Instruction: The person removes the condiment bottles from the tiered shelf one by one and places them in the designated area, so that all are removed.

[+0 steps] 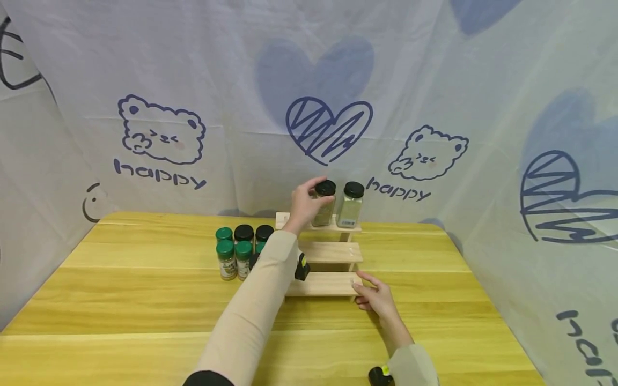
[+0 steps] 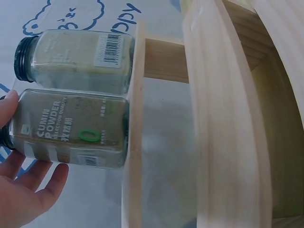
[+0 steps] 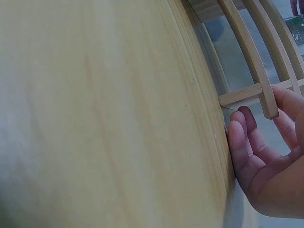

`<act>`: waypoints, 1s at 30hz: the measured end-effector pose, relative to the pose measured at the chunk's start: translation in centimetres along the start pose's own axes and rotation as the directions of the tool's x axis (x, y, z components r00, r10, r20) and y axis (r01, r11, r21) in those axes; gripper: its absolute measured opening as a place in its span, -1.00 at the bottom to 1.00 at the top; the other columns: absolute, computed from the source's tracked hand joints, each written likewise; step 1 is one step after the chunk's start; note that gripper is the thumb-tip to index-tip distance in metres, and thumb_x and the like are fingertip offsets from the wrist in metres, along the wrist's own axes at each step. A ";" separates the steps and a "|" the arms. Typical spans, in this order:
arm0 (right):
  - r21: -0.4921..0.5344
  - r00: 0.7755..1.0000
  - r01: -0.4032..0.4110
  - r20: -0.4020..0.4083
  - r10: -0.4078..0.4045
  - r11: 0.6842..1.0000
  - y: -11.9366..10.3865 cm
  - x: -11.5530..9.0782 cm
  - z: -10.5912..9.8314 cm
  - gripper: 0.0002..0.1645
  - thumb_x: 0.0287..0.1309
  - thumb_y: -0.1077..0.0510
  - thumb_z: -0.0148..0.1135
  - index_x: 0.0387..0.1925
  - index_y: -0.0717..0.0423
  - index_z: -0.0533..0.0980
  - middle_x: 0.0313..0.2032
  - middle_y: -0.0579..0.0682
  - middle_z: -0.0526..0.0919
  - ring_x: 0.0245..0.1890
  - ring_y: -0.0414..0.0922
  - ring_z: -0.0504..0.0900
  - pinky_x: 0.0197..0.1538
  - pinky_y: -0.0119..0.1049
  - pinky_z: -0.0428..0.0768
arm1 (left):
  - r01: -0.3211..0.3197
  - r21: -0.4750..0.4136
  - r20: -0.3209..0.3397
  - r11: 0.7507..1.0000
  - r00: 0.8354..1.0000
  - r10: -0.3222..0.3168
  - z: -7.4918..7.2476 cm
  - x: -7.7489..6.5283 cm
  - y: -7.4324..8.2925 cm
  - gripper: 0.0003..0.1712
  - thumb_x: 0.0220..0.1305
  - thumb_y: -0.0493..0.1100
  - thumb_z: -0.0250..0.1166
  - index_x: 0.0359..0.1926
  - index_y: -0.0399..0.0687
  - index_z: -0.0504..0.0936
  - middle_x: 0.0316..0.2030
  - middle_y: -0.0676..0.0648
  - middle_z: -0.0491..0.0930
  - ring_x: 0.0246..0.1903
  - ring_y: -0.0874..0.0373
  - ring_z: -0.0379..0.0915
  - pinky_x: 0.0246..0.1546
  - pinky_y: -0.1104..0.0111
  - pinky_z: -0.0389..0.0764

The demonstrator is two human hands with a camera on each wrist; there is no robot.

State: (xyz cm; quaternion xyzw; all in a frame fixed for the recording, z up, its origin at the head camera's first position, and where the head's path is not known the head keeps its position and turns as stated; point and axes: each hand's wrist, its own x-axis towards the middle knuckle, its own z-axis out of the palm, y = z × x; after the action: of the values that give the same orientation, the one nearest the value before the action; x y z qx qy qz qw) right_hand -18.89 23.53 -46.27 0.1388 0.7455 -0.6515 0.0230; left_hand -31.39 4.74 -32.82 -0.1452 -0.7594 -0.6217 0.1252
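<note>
A three-step wooden rack [image 1: 333, 252] stands on the table. My left hand [image 1: 305, 205] grips a black-lidded cumin powder jar [image 2: 71, 128] near its lid, thumb on one side and fingers on the other. The base of this jar is at the top step [image 1: 309, 227]. Beside it, on the same step, stands a second black-lidded glass jar [image 1: 350, 206] with pale contents and a barcode label. Down at the right end of the bottom step [image 1: 321, 284], my right hand [image 1: 379, 297] holds the plank's end between thumb and fingers.
Left of the rack, several spice jars stand grouped on the table, among them a green-lidded one [image 1: 226, 260] and a black-lidded one [image 1: 243, 234]. My left forearm partly hides them. A printed cloth [image 1: 241, 171] hangs behind the wooden table [image 1: 145, 300].
</note>
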 end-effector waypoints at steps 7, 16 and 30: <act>0.010 1.000 0.006 -0.008 -0.006 1.000 0.0 0.0 0.1 -0.47 0.03 0.21 0.25 0.10 0.18 0.41 -0.57 0.08 0.61 -0.65 -0.17 0.55 -0.57 -0.39 0.55 | 0.017 0.010 -0.034 1.000 0.999 -0.016 -0.3 0.0 0.8 -0.47 -0.18 -0.37 0.44 -0.06 -0.22 0.58 -0.18 -0.17 0.57 -0.30 0.04 0.49 -0.25 0.34 0.51; 0.003 1.000 0.005 0.015 -0.005 1.000 0.2 0.1 0.0 -0.44 0.06 0.19 0.23 0.13 0.21 0.37 -0.53 0.06 0.63 -0.63 -0.14 0.56 -0.53 -0.33 0.58 | 0.052 0.012 -0.022 0.999 0.998 -0.052 -0.4 -0.1 1.4 -0.45 -0.29 -0.35 0.50 -0.12 -0.20 0.61 -0.21 -0.16 0.60 -0.34 0.05 0.51 -0.24 0.35 0.52; 0.004 1.000 -0.005 0.003 0.005 1.000 0.3 0.4 0.1 -0.43 0.06 0.18 0.24 0.14 0.18 0.37 -0.54 0.04 0.62 -0.64 -0.15 0.55 -0.53 -0.34 0.57 | 0.004 -0.072 -0.029 0.997 1.000 -0.006 -1.4 -1.0 2.7 -0.49 -0.25 -0.36 0.48 -0.13 -0.21 0.61 -0.21 -0.14 0.59 -0.26 0.02 0.49 -0.24 0.37 0.53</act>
State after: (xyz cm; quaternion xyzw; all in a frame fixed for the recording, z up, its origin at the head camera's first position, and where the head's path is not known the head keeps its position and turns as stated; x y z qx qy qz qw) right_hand -19.20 23.56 -46.66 0.1398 0.7437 -0.6532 0.0254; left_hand -29.44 3.81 -30.47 -0.1388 -0.7349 -0.6511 0.1295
